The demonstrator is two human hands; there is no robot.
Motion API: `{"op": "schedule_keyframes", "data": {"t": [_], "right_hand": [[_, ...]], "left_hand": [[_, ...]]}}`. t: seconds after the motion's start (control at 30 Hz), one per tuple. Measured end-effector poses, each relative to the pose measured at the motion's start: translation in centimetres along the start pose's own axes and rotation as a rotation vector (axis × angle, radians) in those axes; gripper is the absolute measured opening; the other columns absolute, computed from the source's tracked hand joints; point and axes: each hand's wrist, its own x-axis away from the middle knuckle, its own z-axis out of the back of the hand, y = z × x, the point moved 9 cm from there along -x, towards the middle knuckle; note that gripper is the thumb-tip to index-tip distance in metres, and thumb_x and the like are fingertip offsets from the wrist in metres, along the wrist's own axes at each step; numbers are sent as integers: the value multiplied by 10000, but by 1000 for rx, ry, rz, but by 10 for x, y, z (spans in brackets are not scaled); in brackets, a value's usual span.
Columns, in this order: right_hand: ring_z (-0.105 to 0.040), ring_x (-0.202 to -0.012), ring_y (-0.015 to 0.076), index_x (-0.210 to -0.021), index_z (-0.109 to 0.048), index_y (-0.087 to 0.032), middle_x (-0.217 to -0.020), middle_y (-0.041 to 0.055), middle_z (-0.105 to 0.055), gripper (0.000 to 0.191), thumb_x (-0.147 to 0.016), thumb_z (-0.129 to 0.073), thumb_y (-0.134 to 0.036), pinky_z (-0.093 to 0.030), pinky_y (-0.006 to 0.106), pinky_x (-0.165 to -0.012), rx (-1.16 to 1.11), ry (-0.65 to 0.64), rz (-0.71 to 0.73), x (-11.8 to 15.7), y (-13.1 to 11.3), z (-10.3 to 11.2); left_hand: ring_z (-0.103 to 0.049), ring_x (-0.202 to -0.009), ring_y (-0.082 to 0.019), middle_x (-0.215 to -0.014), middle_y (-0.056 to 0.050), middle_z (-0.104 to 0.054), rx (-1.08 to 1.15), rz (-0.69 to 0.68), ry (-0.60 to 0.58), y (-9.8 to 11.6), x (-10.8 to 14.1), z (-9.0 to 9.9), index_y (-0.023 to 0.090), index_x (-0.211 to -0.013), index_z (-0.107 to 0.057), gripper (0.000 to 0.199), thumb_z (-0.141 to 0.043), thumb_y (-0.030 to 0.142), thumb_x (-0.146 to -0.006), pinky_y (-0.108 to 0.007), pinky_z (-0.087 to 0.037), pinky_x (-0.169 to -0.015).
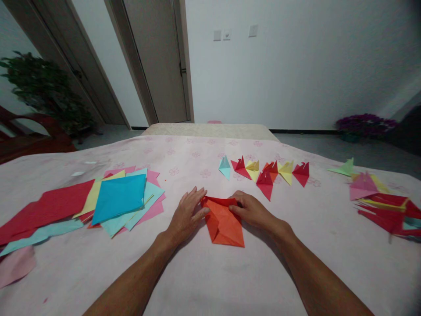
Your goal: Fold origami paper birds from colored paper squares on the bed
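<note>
A partly folded orange-red paper [225, 224] lies on the pink flowered tablecloth [210, 281], its far edge turned over. My left hand [190, 215] rests at the paper's far left corner, fingers stretched out and thumb on its edge. At the far right corner, my right hand [251, 210] pinches the paper between thumb and curled fingers. Beyond the hands stand several small folded paper figures in red, yellow and orange, with a light blue one [225, 167] at the left end.
Stacked coloured sheets, a blue one [120, 197] on top, lie at the left beside red sheets [55, 206]. More folded figures, including a pink one [362, 186], are heaped at the right. A wooden chair [39, 131] stands beyond the table's left edge.
</note>
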Motion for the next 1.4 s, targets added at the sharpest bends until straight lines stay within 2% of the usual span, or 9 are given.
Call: {"op": "schedule_keyframes", "data": {"t": [0.13, 0.23, 0.4, 0.47, 0.63, 0.83, 1.03, 1.17, 1.4], "right_hand": [[-571, -728, 157, -837, -681, -165, -828, 33, -646, 203, -879, -508, -263, -421, 260, -647, -171, 34, -40, -5, 2, -3], [-562, -687, 142, -808, -660, -154, -794, 24, -643, 193, -869, -527, -279, -407, 242, -597, -330, -35, -36, -7, -10, -12], [-596, -726, 156, -973, -694, -151, -852, 39, -684, 222, -828, -569, -263, -446, 251, -623, -435, -19, -85, -9, -16, -14], [-622, -790, 186, -1145, -670, -166, -944, 65, -700, 393, -769, -657, -280, -477, 284, -681, -342, 60, -129, -9, -4, -8], [-618, -1084, 282, -1346, -558, -196, -1276, 144, -626, 749, -634, -778, -270, -488, 386, -902, -265, 163, -233, -7, 31, -3], [-668, -947, 256, -1292, -581, -150, -1114, 151, -687, 673, -637, -720, -219, -532, 364, -803, -368, 408, -390, -1, 48, 13], [-699, -916, 245, -1361, -477, -131, -1048, 137, -713, 775, -631, -720, -229, -558, 350, -775, -639, 481, -398, 0, 53, 3], [-663, -1044, 247, -1372, -475, -181, -1258, 144, -639, 816, -602, -747, -204, -546, 368, -860, -578, 498, -364, 1, 54, -5], [-676, -921, 208, -1325, -547, -167, -1096, 91, -706, 700, -642, -702, -194, -541, 317, -797, -429, 430, -342, 3, 47, -5]], "left_hand": [[-528, -1280, -243, -1276, -68, -663, 49, -35, 174, 7, -4, 15, 254, -1234, -635, 318, -502, 332, -957, -474, -342, -1119], [-659, -1018, -215, -1079, -53, -736, 117, 40, 180, 10, -3, 18, 232, -1073, -715, 238, -583, 335, -904, -358, -484, -926], [-676, -746, -177, -829, -19, -753, 145, 252, 77, 4, -1, 11, 205, -836, -750, 239, -569, 354, -884, -257, -458, -652], [-673, -723, -179, -790, -17, -749, 112, 341, 100, -4, 1, 15, 200, -797, -745, 282, -540, 368, -892, -254, -425, -611], [-686, -860, -201, -934, -17, -762, 125, 447, 157, -26, 3, 22, 236, -922, -755, 299, -501, 392, -906, -253, -424, -653], [-655, -720, -164, -763, 12, -708, 74, 467, 65, -24, 9, 13, 236, -1308, -567, 440, -547, 292, -872, -233, -381, -602], [-650, -859, -206, -989, -45, -672, -147, 282, 88, -3, 13, 13, 196, -1441, -353, 667, -623, 255, -834, -289, -468, -699], [-569, -1109, -267, -1212, -123, -609, -289, -3, 226, 21, 12, 21, 183, -1317, -494, 523, -662, 178, -822, -421, -466, -929], [-565, -1193, -276, -1257, -92, -656, -237, -246, -58, 34, 12, -14, 208, -1209, -637, 401, -723, 303, -829, -458, -443, -1016]]}}
